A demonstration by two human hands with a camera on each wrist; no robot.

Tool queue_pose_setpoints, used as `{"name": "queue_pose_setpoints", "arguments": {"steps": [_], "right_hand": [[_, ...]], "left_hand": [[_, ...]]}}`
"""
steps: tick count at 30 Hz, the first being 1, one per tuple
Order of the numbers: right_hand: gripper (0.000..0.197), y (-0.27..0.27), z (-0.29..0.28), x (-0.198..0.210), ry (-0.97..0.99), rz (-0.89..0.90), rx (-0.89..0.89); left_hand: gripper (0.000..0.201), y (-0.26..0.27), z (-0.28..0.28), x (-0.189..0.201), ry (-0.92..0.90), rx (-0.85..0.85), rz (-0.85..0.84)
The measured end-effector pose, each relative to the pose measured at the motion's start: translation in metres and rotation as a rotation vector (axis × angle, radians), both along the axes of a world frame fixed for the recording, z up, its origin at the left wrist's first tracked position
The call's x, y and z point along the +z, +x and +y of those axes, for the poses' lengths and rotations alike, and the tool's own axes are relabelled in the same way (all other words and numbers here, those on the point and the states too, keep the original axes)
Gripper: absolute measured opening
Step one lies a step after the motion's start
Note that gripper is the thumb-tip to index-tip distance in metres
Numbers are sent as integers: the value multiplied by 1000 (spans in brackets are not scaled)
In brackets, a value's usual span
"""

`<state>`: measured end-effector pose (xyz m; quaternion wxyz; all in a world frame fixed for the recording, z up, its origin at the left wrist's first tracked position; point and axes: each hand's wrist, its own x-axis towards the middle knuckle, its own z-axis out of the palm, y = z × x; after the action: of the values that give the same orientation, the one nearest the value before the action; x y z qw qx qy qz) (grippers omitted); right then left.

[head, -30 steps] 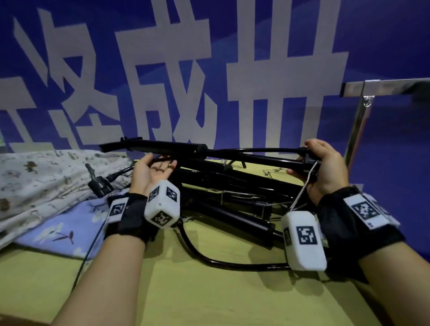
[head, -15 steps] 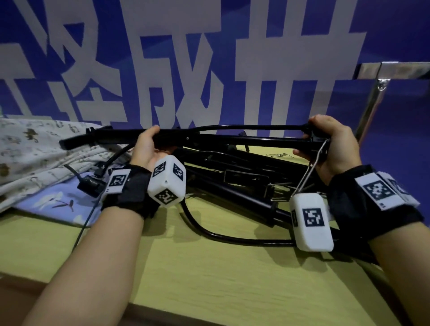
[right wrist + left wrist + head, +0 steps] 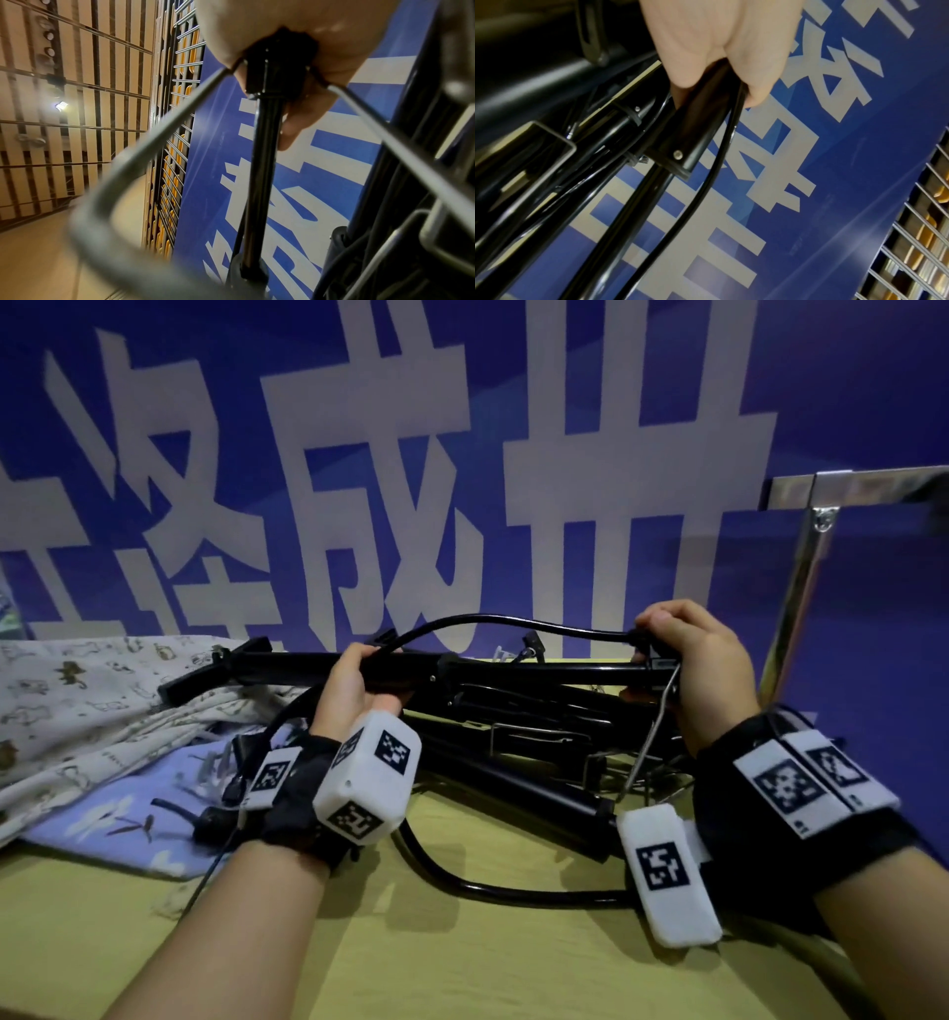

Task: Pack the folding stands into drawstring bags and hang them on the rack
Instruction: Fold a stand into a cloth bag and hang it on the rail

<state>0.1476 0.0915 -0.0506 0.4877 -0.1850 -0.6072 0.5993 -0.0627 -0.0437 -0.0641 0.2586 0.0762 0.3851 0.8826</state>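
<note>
Head view: more stands (image 3: 513, 762) heaped on table (image 3: 462, 958); left hand (image 3: 354, 685) and right hand (image 3: 693, 660) grip stand (image 3: 539, 667) above them

A large blue banner wall with white block characters (image 3: 359, 469) fills the rear of the scene. In front of it stands a yellow-green laminate counter (image 3: 462, 963). At the right, a polished metal frame of one horizontal bar and one upright post (image 3: 801, 567) stands close to the wall. The wrist views show a slatted beige ceiling with dark cross rails (image 3: 77, 101), one small bright lamp (image 3: 61, 105), and a metal grille with yellow elements behind it (image 3: 177, 142).
</note>
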Motion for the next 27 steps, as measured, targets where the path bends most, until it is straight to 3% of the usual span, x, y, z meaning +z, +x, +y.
{"name": "queue_pose_setpoints", "arguments": {"steps": [12, 16, 18, 19, 22, 24, 27], "right_hand": [[21, 2, -2, 0, -91, -10, 30], [19, 2, 1, 0, -147, 71, 19], [18, 3, 3, 0, -175, 110, 11], [18, 3, 4, 0, -183, 125, 7], [16, 2, 6, 0, -186, 163, -17], [14, 1, 7, -1, -183, 175, -46], [14, 2, 9, -1, -184, 195, -70]], "left_hand": [[15, 14, 8, 6, 163, -67, -75], [36, 9, -3, 12, 281, -120, -35], [13, 9, -6, 14, 214, -131, 108], [6, 10, -7, 17, 183, -110, 170], [13, 11, -15, 22, 176, -12, 259], [4, 5, -22, 25, 251, 29, 195], [17, -3, -29, 27, 379, 116, 80]]}}
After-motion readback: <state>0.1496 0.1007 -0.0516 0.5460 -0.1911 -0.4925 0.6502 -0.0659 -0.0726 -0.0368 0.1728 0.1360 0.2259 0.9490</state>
